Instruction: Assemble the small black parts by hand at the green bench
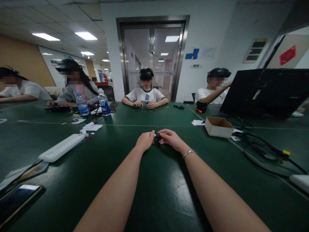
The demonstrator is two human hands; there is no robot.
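Note:
A small black object [158, 136] with a shiny silver end sits between my two hands, over the green table [154, 180]. My right hand [172, 140] is closed around its black part, thumb and fingers pinched together. On the other side, my left hand [145, 141] is closed with its fingertips at the silver end. My fingers cover much of the object, and it is too small to make out its exact kind. Both forearms reach forward from the near edge.
Left lie a white power strip [64, 147] and a phone [20, 201]; two water bottles [104, 103] stand beyond. On the right are an open box [218, 127], black cables [263, 146] and a large monitor [265, 91]. Several people [146, 95] sit around the table.

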